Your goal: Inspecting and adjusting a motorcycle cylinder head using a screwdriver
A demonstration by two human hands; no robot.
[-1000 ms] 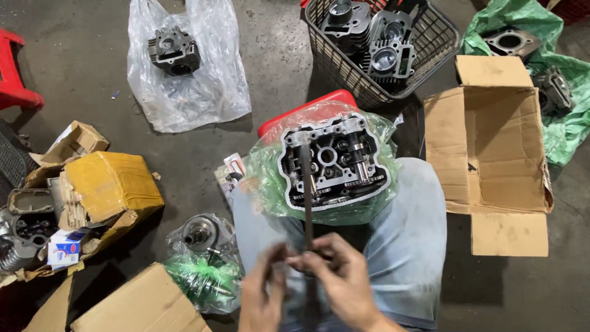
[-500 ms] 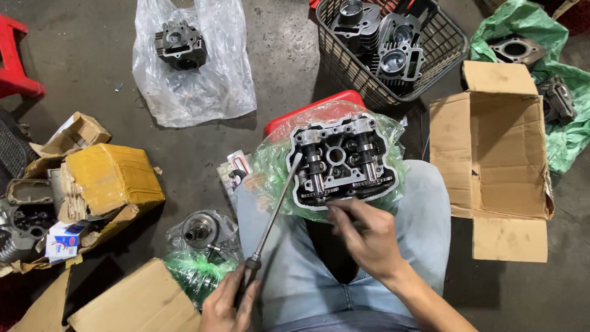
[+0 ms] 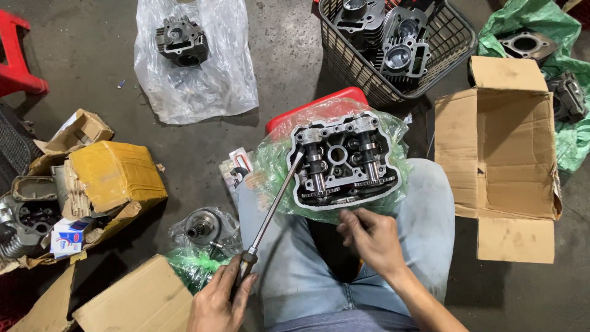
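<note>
the person's left hand (image 3: 216, 301) is clenched around the dark handle of a long, thin steel screwdriver (image 3: 270, 212), low in the picture beside the left knee. half a second ago the shaft leaned toward the near left corner of the part; now its tip rests at the upper left edge of the silver aluminium cylinder head (image 3: 344, 161), so the tool has been drawn up along that side. a second ago both hands met on the tool in front of the lap; they have since parted.

the right hand (image 3: 370, 238) lies loose, holding nothing, fingers curled just below the near rim of the cylinder head and touching the crinkled green plastic bag (image 3: 273, 175) under it. the head sits in that bag on the person's thighs, in pale blue jeans (image 3: 424, 215), in front of a red plastic stool (image 3: 316, 110). judging from this, the work has passed from readying the tool to probing the part.

further out: an open brown cardboard box (image 3: 504, 154) to the right, a black wire basket (image 3: 362, 67) of finned engine parts above, a clear plastic bag (image 3: 203, 86) holding another dark engine part.

whether the tip sits in a slot or only against the edge is too small to tell. the left wrist is cut off by the frame's bottom edge.
</note>
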